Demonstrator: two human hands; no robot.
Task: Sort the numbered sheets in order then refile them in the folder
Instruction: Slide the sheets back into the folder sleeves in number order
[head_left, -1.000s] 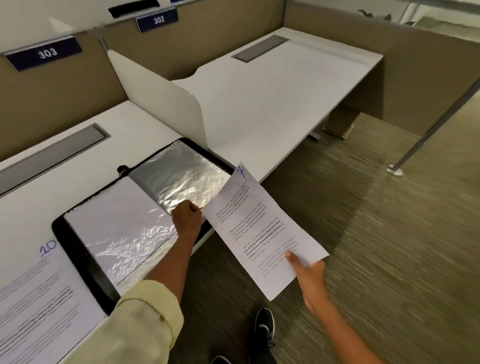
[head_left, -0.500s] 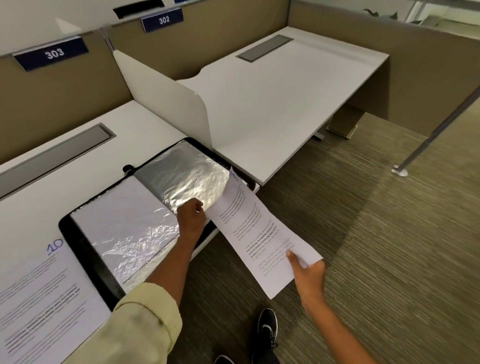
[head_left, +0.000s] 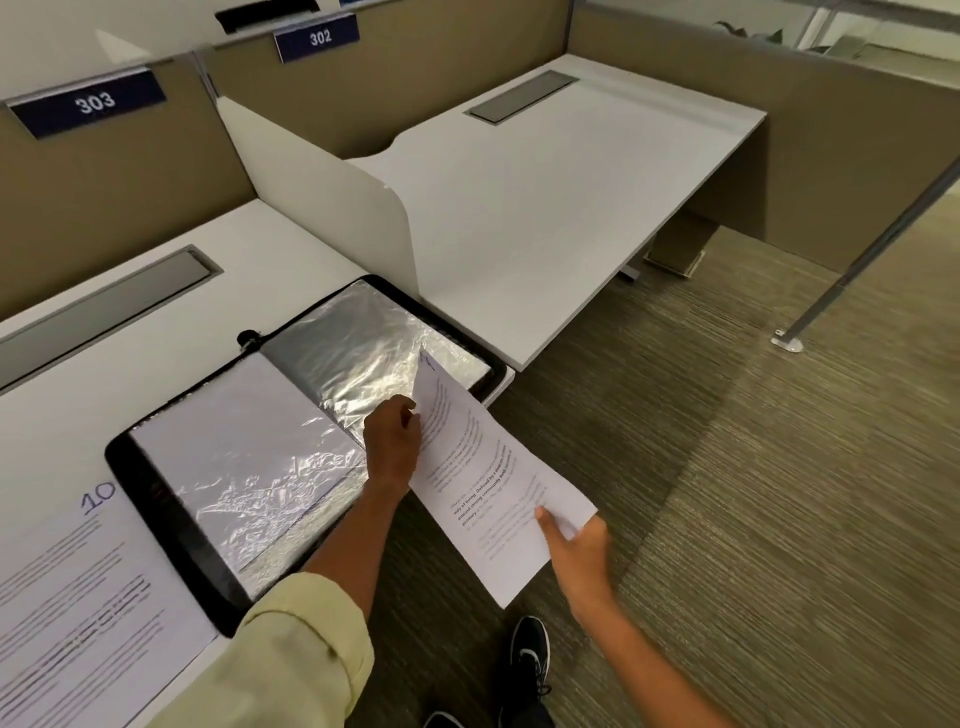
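A black folder (head_left: 156, 488) lies open on the white desk (head_left: 156, 322), its clear plastic sleeves (head_left: 358, 353) shining. My left hand (head_left: 392, 441) rests at the near edge of the right-hand sleeve, fingers curled at its opening. My right hand (head_left: 574, 545) pinches the lower corner of a printed sheet (head_left: 483, 478) with a handwritten number at its top. The sheet's top corner lies over the right sleeve; the rest hangs off the desk edge. A sheet marked 10 (head_left: 78, 597) lies on the desk at the left.
A white divider panel (head_left: 322, 192) separates this desk from the neighbouring desk (head_left: 545, 197) on the right. Nameplates 303 (head_left: 93, 103) and 302 (head_left: 319, 37) hang on the beige partition. Carpet floor and my black shoe (head_left: 530, 649) show below.
The right hand has pushed the sheet up and left, so its top corner now overlaps the right sleeve beside my left hand. The left hand stays at the sleeve's edge.
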